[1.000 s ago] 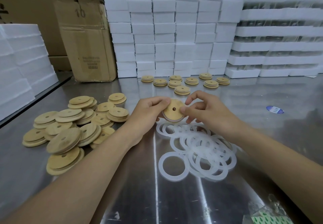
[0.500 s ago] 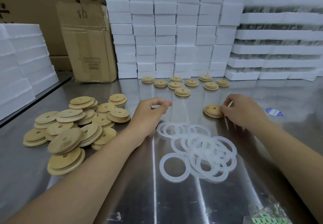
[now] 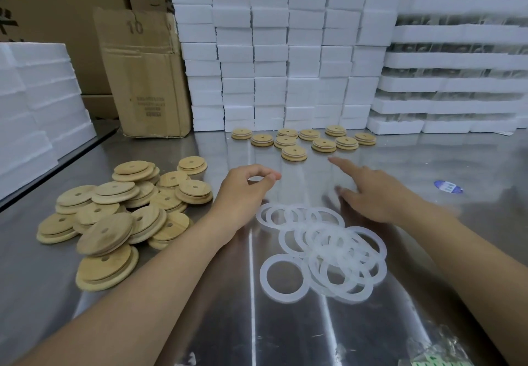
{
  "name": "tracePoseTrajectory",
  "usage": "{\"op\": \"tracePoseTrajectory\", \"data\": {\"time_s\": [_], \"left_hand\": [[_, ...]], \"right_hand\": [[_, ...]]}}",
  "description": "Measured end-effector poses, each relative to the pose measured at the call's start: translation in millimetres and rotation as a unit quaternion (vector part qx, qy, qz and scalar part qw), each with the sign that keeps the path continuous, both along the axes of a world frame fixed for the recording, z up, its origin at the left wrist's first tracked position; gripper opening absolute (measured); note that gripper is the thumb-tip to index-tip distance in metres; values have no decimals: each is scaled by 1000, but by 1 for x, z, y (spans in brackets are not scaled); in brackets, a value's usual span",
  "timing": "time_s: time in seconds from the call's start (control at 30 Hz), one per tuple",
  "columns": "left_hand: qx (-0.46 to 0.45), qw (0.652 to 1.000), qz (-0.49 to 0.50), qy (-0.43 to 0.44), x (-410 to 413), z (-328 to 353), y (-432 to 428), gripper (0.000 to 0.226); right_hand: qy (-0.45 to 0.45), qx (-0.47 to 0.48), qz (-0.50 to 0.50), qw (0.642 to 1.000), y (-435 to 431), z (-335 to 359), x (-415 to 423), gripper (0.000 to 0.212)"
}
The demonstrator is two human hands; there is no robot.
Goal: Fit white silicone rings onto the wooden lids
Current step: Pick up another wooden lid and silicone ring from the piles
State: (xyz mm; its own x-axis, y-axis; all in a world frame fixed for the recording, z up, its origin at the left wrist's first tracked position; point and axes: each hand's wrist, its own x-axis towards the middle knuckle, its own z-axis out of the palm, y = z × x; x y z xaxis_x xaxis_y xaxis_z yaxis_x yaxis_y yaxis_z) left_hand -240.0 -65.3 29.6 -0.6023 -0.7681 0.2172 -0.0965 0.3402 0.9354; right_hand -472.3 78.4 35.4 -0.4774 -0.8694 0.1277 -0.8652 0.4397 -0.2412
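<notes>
A loose heap of bare wooden lids lies on the steel table to the left. Several ringed lids sit in a group at the back. White silicone rings overlap in a pile near the middle, and one ring lies apart at its front left. My left hand hovers beyond the rings with loosely curled fingers and holds nothing. My right hand is above the far edge of the ring pile. Its index finger points toward the back group and the hand is empty.
White foam blocks are stacked along the back, and more foam stands at the left. A cardboard box leans at the back left. A blue sticker lies to the right, and a plastic bag at the front right.
Both hands held one lid a second ago. My right hand then set it down to the right; it now sits with the back group. The right hand has drawn back empty.
</notes>
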Motion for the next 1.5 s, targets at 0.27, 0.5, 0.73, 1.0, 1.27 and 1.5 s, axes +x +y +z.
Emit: {"op": "tracePoseTrajectory", "data": {"time_s": [0.27, 0.5, 0.73, 1.0, 1.27, 1.5], "left_hand": [[-16, 1000, -4, -21, 0, -2, -1, 22], [-55, 996, -6, -73, -4, -5, 2, 19], [-73, 994, -11, -79, -6, -7, 1, 16], [-143, 983, -21, -116, -5, -7, 8, 18], [-335, 914, 27, -229, 7, 4, 15, 25], [-340, 782, 190, -486, 37, 36, -1, 42]], "right_hand": [[-22, -22, 5, 1000, -1, -1, -3, 55], [-75, -73, 75, 992, 1, -2, 9, 18], [-113, -73, 137, 981, 1, 1, 20, 8], [-139, -63, 143, 978, 1, 4, 24, 6], [-162, -26, 145, 976, 3, 7, 24, 10], [-166, -88, 145, 971, 3, 8, 31, 18]]}}
